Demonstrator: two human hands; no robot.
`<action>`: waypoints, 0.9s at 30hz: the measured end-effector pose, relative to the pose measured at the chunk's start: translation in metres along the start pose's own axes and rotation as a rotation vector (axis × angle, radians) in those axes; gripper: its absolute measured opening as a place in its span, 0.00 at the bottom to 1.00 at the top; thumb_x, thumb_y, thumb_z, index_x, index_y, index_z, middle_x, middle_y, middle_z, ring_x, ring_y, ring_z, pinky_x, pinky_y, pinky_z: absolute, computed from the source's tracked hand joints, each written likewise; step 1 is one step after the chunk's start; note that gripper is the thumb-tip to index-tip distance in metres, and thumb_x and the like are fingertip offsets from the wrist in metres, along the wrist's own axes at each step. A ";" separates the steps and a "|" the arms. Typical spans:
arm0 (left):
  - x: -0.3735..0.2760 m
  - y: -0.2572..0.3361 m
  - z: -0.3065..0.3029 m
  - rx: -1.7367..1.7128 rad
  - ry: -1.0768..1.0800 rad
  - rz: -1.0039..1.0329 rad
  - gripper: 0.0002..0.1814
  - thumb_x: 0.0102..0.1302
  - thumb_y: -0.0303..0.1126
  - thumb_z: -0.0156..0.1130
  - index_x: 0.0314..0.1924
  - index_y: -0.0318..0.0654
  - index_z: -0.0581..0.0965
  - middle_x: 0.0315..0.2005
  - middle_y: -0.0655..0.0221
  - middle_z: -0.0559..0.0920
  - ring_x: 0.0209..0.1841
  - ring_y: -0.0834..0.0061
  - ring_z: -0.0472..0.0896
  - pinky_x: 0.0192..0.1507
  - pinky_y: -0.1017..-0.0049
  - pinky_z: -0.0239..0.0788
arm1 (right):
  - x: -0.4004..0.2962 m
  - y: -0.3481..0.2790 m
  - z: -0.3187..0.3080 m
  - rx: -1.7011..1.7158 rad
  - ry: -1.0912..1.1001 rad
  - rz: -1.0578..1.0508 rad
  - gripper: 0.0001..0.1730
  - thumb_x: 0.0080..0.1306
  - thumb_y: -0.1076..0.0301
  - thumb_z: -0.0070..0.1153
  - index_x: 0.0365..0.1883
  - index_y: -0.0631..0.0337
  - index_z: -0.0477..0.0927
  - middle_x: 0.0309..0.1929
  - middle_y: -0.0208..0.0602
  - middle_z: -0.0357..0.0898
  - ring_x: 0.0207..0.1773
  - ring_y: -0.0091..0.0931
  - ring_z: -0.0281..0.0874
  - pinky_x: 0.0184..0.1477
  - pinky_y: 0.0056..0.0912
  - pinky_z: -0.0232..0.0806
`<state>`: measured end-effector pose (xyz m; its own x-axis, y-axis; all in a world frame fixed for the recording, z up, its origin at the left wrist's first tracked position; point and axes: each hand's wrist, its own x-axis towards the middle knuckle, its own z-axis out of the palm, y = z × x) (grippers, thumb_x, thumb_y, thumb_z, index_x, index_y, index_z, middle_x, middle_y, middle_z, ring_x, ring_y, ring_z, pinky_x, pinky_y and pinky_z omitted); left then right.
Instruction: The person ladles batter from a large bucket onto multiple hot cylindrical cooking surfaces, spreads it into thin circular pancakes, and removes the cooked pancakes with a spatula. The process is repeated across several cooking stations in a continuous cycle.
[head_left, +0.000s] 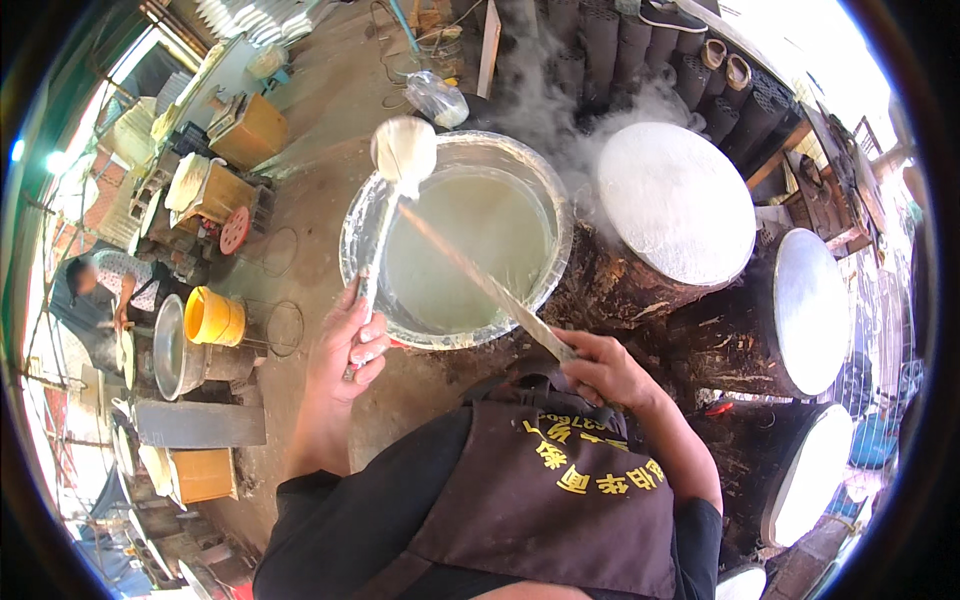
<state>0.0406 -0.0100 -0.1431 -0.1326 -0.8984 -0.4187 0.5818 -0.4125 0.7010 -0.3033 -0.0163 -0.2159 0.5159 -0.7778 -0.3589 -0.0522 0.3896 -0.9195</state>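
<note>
My left hand (352, 345) grips the handle of a metal ladle (405, 150) coated in white batter. The ladle's bowl is raised over the far left rim of a large basin (558, 225). Cloudy, pale liquid (465, 255) fills part of the basin, and dried white residue crusts its rim. In my right hand (604, 367) is a long wooden stick (480, 277), slanting across the basin. Its far tip ends close to the ladle's neck; whether they touch I cannot tell.
Steam rises by a white-topped barrel stove (677, 202); more round-topped barrels (813, 311) line the right. Honeycomb coal briquettes (600, 52) are stacked behind. At far left, a person (124, 281) works near a yellow bucket (215, 316) and a metal basin (169, 345).
</note>
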 end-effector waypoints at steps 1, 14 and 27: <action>0.006 -0.003 -0.007 -0.021 0.003 -0.046 0.19 0.75 0.36 0.49 0.64 0.60 0.66 0.23 0.77 0.67 0.16 0.90 0.62 0.08 0.87 0.56 | 0.007 -0.004 0.006 0.098 0.000 0.010 0.29 0.65 0.73 0.52 0.66 0.60 0.68 0.23 0.29 0.74 0.19 0.16 0.67 0.20 0.22 0.61; 0.096 -0.030 0.021 0.019 -0.383 -0.490 0.26 0.75 0.32 0.48 0.70 0.60 0.58 0.22 0.75 0.66 0.14 0.89 0.61 0.09 0.87 0.57 | -0.012 0.068 -0.017 -0.502 0.871 -0.212 0.30 0.60 0.76 0.57 0.63 0.57 0.71 0.42 0.52 0.81 0.41 0.37 0.83 0.45 0.33 0.73; 0.128 -0.197 0.296 0.327 -0.802 -0.881 0.20 0.75 0.33 0.47 0.66 0.50 0.63 0.22 0.75 0.65 0.15 0.89 0.61 0.09 0.87 0.53 | -0.253 0.165 -0.066 -0.432 1.515 -0.173 0.30 0.57 0.79 0.58 0.61 0.59 0.74 0.43 0.42 0.82 0.43 0.29 0.82 0.46 0.29 0.72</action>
<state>-0.3289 -0.0879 -0.1640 -0.8988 -0.0858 -0.4299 -0.1682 -0.8382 0.5188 -0.4989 0.2124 -0.2871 -0.7407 -0.6493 0.1728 -0.4508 0.2896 -0.8443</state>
